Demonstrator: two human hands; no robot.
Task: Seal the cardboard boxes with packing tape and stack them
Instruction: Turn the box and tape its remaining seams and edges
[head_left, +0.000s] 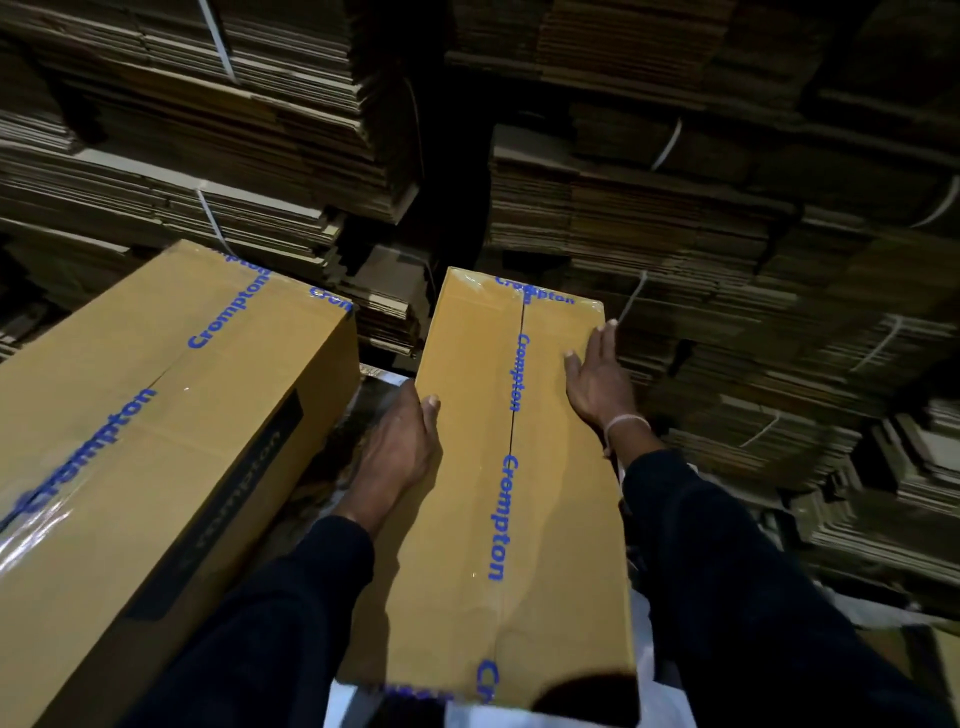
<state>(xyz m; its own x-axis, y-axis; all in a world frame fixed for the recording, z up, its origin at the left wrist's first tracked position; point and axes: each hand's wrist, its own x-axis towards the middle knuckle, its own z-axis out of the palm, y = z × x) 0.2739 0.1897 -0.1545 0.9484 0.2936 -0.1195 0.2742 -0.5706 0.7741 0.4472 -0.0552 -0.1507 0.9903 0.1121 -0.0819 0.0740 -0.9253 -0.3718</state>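
Note:
A long brown cardboard box (467, 493) fills the middle, its centre seam covered by clear tape printed with blue lettering. My left hand (400, 447) grips its left edge, thumb on top and fingers hidden down the side. Flat against the top near the right edge lies my right hand (597, 379), fingers straight. A second taped box (156, 415) of the same kind sits just to the left, a narrow gap between the two.
Tall stacks of flattened cardboard (675, 234) bound with white straps (667, 145) wall off the back and right. A dark gap (447, 182) runs between two stacks. White material (660, 691) shows below the box at the bottom.

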